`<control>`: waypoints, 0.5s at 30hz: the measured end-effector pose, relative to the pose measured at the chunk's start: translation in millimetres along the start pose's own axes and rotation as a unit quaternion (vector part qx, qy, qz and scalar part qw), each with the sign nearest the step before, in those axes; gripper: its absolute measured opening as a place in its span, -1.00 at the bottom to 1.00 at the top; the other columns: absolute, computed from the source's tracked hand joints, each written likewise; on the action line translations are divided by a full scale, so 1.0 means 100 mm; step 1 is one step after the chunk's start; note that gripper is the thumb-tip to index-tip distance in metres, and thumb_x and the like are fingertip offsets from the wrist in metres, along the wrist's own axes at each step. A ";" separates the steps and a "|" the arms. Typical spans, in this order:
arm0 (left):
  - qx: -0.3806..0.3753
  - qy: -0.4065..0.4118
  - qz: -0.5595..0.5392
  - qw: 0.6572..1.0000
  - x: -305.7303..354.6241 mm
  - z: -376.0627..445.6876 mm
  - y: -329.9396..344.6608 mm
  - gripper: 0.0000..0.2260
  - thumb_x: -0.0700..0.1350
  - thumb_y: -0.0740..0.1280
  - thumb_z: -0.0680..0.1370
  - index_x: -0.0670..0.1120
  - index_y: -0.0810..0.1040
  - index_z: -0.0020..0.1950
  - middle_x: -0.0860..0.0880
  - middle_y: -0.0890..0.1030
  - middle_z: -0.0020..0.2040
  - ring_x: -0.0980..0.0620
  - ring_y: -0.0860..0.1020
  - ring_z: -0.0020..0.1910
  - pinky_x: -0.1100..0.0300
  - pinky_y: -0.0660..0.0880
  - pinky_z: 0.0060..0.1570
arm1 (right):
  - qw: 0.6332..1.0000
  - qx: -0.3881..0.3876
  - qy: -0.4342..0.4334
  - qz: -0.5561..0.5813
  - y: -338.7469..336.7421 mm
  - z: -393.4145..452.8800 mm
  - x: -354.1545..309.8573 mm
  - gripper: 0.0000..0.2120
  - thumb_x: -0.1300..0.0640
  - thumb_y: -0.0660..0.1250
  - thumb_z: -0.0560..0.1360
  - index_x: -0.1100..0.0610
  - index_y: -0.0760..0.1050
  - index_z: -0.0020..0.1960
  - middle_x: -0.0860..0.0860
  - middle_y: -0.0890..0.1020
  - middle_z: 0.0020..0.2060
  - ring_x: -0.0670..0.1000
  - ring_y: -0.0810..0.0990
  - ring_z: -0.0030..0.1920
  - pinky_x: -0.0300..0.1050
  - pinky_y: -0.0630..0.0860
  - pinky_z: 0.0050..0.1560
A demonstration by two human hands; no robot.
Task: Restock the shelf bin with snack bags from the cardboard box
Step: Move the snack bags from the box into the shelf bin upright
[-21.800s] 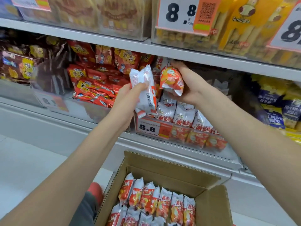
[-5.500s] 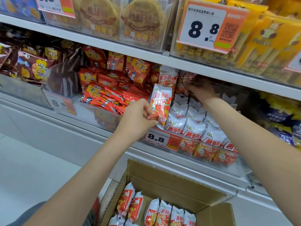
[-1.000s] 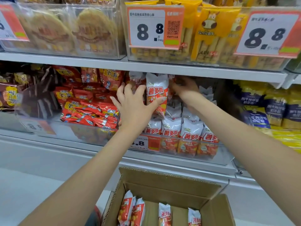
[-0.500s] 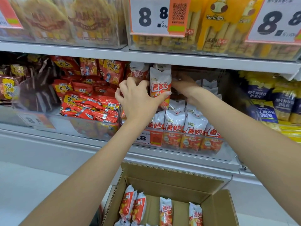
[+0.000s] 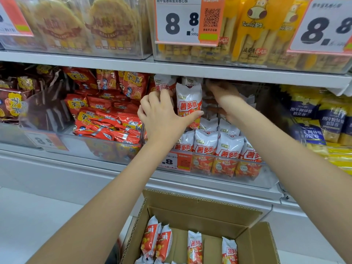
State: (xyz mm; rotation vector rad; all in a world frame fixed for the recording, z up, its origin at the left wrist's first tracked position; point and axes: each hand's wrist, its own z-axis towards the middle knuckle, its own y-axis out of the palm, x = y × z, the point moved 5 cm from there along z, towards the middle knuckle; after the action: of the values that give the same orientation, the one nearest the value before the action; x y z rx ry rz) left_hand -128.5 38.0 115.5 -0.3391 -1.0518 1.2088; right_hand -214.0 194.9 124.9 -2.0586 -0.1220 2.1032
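Note:
A clear shelf bin (image 5: 265, 175) on the middle shelf holds rows of white-and-orange snack bags (image 5: 205, 147). My left hand (image 5: 162, 117) grips one upright snack bag (image 5: 188, 103) above those rows, thumb across its front, fingers behind it. My right hand (image 5: 224, 94) reaches deep into the back of the bin, just under the upper shelf, resting against the rear bags; its fingers are lost in shadow. The open cardboard box (image 5: 200, 206) stands below on the floor, with several of the same bags (image 5: 194, 246) upright inside.
The upper shelf edge (image 5: 247, 73) runs close above both hands. A bin of red snack bags (image 5: 106, 119) adjoins on the left, blue and yellow packs (image 5: 308, 119) on the right. A price sign (image 5: 182, 21) hangs above. White floor (image 5: 28, 216) lies left of the box.
My left hand's fingers, spread a second ago, have closed round the upright bag and moved it slightly up and back. The right hand stays at the back of the bin.

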 end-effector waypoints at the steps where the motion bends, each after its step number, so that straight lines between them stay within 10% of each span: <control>1: -0.001 0.001 -0.009 1.000 0.01 -0.01 -0.02 -0.23 0.44 0.30 0.31 -0.12 0.38 0.26 -0.09 0.39 0.29 -0.14 0.24 0.37 -0.12 0.24 0.33 | 0.999 0.031 -0.031 0.007 -0.05 -0.05 -0.02 -0.73 -0.10 0.30 0.52 0.02 0.49 0.13 0.05 0.64 0.11 0.13 0.61 0.12 0.12 0.57 0.14; 6: -0.031 0.016 -0.153 0.988 -0.02 -0.02 -0.11 -0.45 0.09 0.20 0.42 -0.16 0.33 0.34 -0.15 0.33 0.32 -0.14 0.21 0.33 0.00 0.22 0.32 | 0.989 -0.074 -0.102 -0.083 0.05 -0.51 0.00 -0.60 -0.19 0.33 0.48 0.01 0.38 0.20 -0.03 0.58 0.07 0.01 0.57 0.08 -0.03 0.55 0.12; 11: -0.100 0.031 -0.103 0.989 -0.19 -0.08 -0.10 -0.20 -0.06 0.39 0.45 -0.22 0.01 0.53 -0.21 0.13 0.48 -0.16 0.03 0.47 0.07 0.04 0.41 | 0.974 -0.082 -0.139 -0.159 0.16 -0.59 0.02 -0.34 -0.06 0.49 0.39 0.10 0.30 0.37 -0.01 0.52 0.22 -0.08 0.49 0.14 -0.25 0.40 0.05; 15: -0.126 -0.037 -0.133 0.982 -0.43 -0.11 0.00 -0.22 0.04 0.43 0.45 -0.22 0.11 0.50 -0.21 0.37 0.37 -0.18 0.34 0.36 -0.01 0.37 0.30 | 0.983 -0.053 -0.118 -0.129 0.15 -0.56 0.07 -0.38 -0.07 0.49 0.38 0.12 0.37 0.33 0.01 0.57 0.19 0.00 0.55 0.18 -0.12 0.51 0.13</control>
State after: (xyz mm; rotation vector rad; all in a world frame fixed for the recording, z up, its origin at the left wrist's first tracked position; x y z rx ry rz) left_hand -118.3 3.2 89.2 -0.3376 -1.2757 0.8559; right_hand -159.6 177.4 113.5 -1.7278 -0.5168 2.2039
